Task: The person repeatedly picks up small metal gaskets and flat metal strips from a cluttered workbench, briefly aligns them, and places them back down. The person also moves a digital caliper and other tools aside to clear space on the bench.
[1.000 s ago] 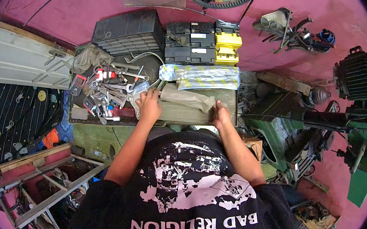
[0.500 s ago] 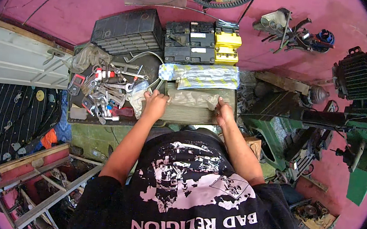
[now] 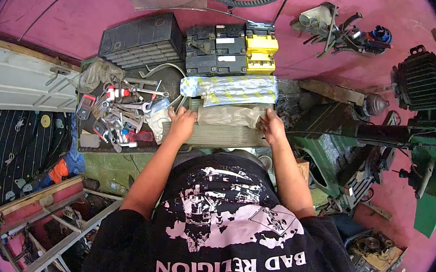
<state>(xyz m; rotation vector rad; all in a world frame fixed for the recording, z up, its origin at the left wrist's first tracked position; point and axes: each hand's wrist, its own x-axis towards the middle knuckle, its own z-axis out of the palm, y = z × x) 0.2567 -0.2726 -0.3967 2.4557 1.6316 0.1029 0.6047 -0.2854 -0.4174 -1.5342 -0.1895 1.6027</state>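
Note:
A crumpled, translucent plastic wrapper (image 3: 225, 116) lies across a bundle of thin grey rods (image 3: 218, 136) at the table's front edge. My left hand (image 3: 181, 124) rests at the left end of the rods, its fingers bent but apart, with fingertips close to the wrapper's left end. At the right end of the wrapper, my right hand (image 3: 272, 127) has its fingers spread, and the thumb is near the plastic. Just behind lies a blue and silver package with yellow print (image 3: 239, 91). Whether either hand lightly touches the plastic is hard to make out.
Wrenches, sockets and other hand tools (image 3: 124, 112) crowd the table's left side. Black and yellow batteries (image 3: 230, 49) stand at the back beside a black drawer case (image 3: 142, 41). A green machine (image 3: 330, 143) stands to the right, and a metal frame (image 3: 61, 236) lies at lower left.
The wrapper now lies flatter and wider on the rods. My right hand's fingers have spread from the wrapper's end, and my left fingers have loosened. The view has shifted slightly.

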